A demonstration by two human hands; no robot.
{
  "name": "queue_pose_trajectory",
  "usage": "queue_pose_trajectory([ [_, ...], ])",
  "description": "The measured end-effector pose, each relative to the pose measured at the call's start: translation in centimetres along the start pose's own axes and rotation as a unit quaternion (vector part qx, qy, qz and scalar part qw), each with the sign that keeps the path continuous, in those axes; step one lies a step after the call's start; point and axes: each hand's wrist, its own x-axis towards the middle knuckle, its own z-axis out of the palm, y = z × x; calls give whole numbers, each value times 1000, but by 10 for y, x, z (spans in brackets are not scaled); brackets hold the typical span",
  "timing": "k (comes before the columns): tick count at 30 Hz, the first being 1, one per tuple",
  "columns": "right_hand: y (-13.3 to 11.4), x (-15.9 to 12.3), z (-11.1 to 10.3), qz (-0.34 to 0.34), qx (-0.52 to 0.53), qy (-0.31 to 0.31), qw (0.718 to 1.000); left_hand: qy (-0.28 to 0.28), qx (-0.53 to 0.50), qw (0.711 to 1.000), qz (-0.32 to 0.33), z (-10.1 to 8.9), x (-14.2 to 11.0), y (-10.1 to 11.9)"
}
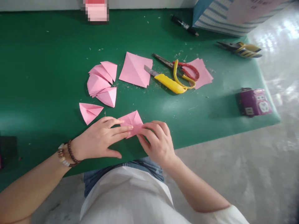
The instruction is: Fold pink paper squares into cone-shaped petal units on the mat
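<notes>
A small pink paper piece [132, 120], partly folded, lies on the green table [46, 62] near its front edge. My left hand [102, 138] rests on its left side with the fingers stretched flat across it. My right hand [157, 141] pinches the paper's lower right edge with curled fingers. A single folded pink triangle [89, 112] lies just left of my left hand. Behind it sits a pile of several folded pink triangles [102, 82].
A flat pink square [135, 69] lies mid-table. Right of it are a yellow utility knife [167, 81], red and yellow scissors [181, 70] and more pink sheets [202, 74]. A purple box [254, 101], pliers [241, 49], a marker [184, 25] and a striped box [229, 15] stand farther right.
</notes>
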Motion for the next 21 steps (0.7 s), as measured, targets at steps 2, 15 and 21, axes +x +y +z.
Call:
queue_pose_trajectory([
  [2,-2,4,4,6,-27,1,1000,-1,8,1000,1,0,0,1],
  [15,-10,3,11,-37,-48,-29,998,-2,-5,1000,-27,0,1,5],
  [21,-22,4,18,-64,-22,-27,997,5,-1,999,-34,1,1,6],
])
